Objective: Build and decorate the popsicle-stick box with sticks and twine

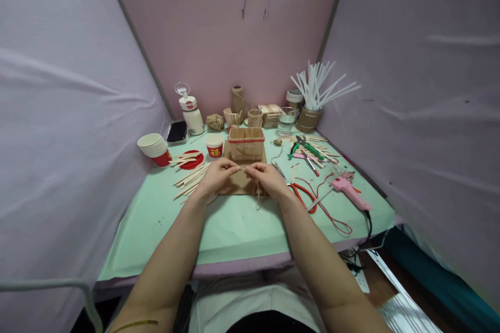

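Note:
My left hand (222, 173) and my right hand (266, 176) meet over a brown cardboard sheet (234, 186), their fingertips pinched close together. Between them runs a short length of twine (257, 190), whose loose end dangles below my right hand. Just beyond my fingers stands a small box made of craft sticks (246, 152) with a red cord along its rim. To the left of my left hand lie loose wooden sticks (190, 182). Close to my right wrist are red-handled scissors (302, 195).
A pink glue gun (349, 192), green-handled pliers (308, 149) and red cord (332, 217) lie at right. Paper cups (153, 146), a red lid (191, 160) and a phone (177, 132) sit left. Along the back stand a bottle (192, 117), a glass bowl (287, 124) and white glue sticks (313, 86).

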A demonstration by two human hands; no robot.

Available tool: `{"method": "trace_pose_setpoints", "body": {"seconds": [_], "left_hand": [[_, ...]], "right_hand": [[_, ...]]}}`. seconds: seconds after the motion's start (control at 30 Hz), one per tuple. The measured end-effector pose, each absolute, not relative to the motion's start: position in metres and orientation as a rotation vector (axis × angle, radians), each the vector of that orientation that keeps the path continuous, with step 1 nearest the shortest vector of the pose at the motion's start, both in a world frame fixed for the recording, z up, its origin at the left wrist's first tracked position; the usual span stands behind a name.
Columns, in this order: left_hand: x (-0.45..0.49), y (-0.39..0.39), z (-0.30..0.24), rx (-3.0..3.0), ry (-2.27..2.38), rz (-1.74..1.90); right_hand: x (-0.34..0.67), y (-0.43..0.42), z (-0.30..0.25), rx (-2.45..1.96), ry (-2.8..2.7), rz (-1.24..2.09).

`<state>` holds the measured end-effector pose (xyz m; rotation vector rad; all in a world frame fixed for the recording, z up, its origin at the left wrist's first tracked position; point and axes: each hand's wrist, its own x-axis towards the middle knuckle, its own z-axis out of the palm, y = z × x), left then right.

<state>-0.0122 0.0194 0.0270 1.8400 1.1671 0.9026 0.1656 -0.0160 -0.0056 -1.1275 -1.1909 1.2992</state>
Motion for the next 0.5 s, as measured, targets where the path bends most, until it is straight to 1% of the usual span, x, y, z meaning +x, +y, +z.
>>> {"method": "trace_pose_setpoints", "body": {"seconds": [0.1,0.3,0.5], "left_hand": [[-0.007,0.019,0.022,1.795,1.183,0.924],[-0.001,0.016,0.014,1.648,1.129,0.862],[0.007,0.014,0.008,1.318,1.026,0.854]], "right_hand": [[0.166,-0.016,-0.008,-1.143,-1.161,1.333],[0.163,-0.013,-0.009,-1.006,-1.003,1.385],[0.163,-0.015,-0.004,-0.898,-0.779,1.529]]}}
